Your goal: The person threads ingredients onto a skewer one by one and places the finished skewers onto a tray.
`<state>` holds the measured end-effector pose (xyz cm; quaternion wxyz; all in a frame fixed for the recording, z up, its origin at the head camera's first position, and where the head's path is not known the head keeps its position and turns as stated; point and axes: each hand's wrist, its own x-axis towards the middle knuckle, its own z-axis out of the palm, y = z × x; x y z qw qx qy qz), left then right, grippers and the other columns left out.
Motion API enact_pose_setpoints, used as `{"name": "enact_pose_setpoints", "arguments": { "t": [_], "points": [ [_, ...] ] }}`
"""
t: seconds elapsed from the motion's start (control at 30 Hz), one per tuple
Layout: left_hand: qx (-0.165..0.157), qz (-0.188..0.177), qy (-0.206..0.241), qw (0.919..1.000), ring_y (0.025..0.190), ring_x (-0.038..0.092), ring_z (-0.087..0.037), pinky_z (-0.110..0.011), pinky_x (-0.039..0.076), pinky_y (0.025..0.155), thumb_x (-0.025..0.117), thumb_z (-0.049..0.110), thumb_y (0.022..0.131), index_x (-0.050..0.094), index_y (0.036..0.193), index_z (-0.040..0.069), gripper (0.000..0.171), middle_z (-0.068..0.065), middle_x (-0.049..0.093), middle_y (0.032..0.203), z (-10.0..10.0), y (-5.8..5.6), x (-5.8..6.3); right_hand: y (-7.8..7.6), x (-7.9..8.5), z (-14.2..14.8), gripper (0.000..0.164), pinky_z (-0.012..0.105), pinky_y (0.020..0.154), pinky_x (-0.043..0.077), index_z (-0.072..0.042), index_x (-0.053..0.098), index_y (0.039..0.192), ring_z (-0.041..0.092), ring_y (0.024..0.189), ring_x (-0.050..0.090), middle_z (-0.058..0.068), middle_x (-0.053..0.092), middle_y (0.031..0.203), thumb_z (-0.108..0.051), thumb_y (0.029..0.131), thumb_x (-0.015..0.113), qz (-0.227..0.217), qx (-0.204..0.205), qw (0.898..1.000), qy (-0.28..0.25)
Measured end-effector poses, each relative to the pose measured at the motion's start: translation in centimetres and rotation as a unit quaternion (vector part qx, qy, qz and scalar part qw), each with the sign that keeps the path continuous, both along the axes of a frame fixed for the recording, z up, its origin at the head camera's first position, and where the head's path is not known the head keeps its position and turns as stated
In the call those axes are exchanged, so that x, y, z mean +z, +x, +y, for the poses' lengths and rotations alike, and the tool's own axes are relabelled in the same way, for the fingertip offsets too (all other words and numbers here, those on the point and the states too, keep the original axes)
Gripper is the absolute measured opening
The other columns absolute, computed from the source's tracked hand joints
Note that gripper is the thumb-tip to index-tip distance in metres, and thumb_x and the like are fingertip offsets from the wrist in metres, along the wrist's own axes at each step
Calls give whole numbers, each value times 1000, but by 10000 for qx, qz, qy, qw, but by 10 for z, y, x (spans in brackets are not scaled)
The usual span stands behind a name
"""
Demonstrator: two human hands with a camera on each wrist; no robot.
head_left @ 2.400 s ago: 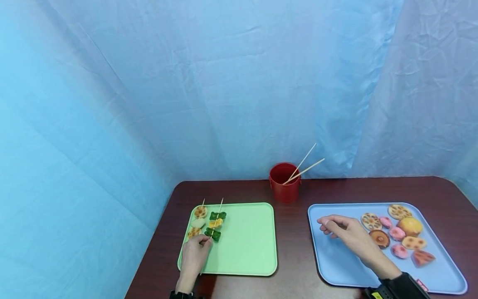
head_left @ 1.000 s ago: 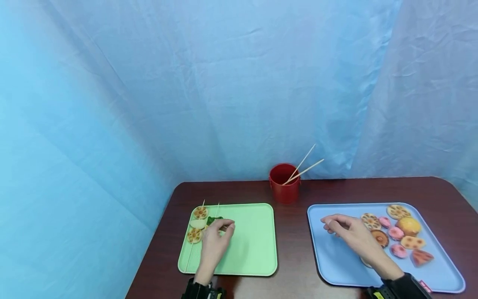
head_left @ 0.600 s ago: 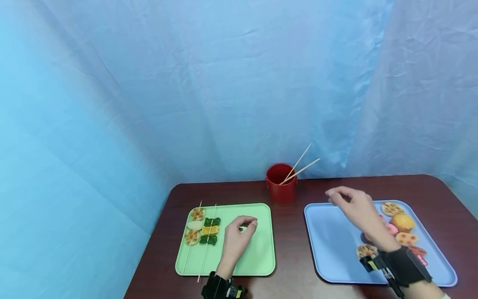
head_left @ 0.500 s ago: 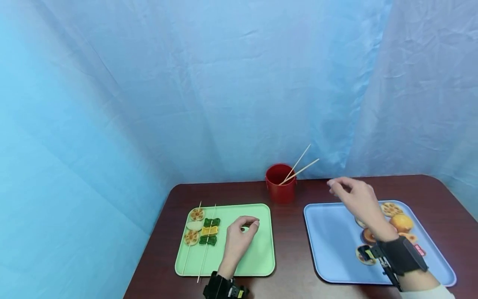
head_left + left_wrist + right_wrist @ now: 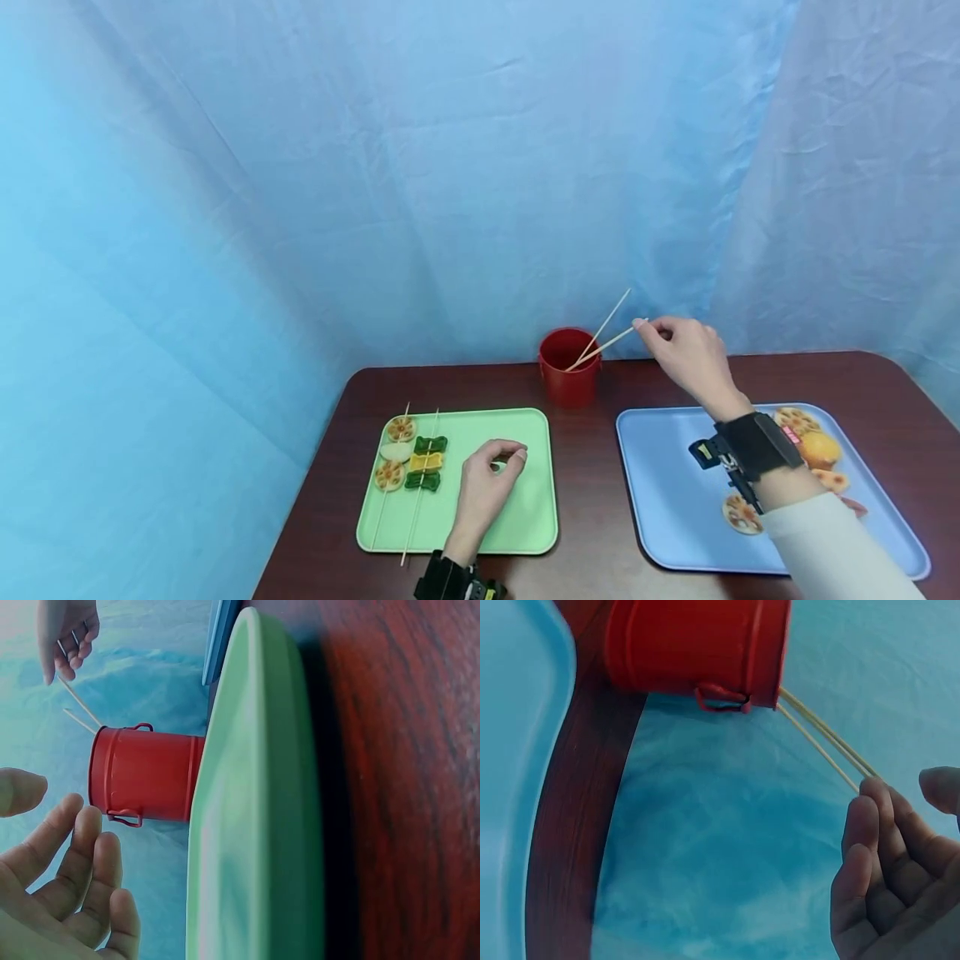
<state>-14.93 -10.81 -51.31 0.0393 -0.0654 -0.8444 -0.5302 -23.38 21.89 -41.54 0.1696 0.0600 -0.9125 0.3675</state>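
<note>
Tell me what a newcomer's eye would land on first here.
A newcomer would probably notice the bright red bucket at the far edge of the table, with pale sticks leaning out and the person's right grip close to the end of one. Next, two loaded skewers lie side by side on the left part of the green tray.

One left hand (image 5: 483, 492) and one right hand (image 5: 690, 358) are in view, with one red bucket (image 5: 570, 387) between them, two sticks (image 5: 611, 313) showing at its mouth from the head. There are two trays: one green tray (image 5: 521, 512) under the left hand, one blue tray (image 5: 667, 508) nearest the right. Left of the left hand lie two skewers (image 5: 413, 523), three pieces on each. By the right forearm (image 5: 787, 486), at least five food pieces (image 5: 742, 514) show; it blocks a full count
</note>
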Motion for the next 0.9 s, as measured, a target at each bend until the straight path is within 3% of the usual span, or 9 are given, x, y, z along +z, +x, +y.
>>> {"name": "enact_pose_setpoints", "arguments": {
  "t": [0.1,0.3,0.67,0.9],
  "points": [
    [9,-34,-1,10000,96,66,-12,-38,51,87,68,29,100,79,110,14,21,8,73,105,1,1,-1,-5,2,0,47,38,55,34,-10,74,88,24,59,50,4,62,68,-47,107,53,-121,-34,9999,-116],
    [19,-42,-45,10000,95,67,-12,-32,50,84,69,29,99,79,108,16,19,8,74,103,3,2,-2,-7,4,3,43,39,63,44,-10,77,93,25,78,69,5,74,83,-42,108,52,-304,-80,9992,-263],
    [-57,-132,24,9999,93,67,-12,-31,52,84,70,27,97,80,107,13,20,7,74,102,5,0,0,-7,1,6,44,39,61,39,-10,75,91,23,67,58,5,72,81,-43,108,50,-268,-159,9992,-244],
    [-103,-125,53,9999,93,66,-12,-30,51,82,70,29,98,80,107,13,21,7,73,102,3,1,-1,7,6,7,38,38,60,37,-11,75,93,22,62,52,5,69,78,-38,108,52,132,-247,9996,-42]
  ]
}}
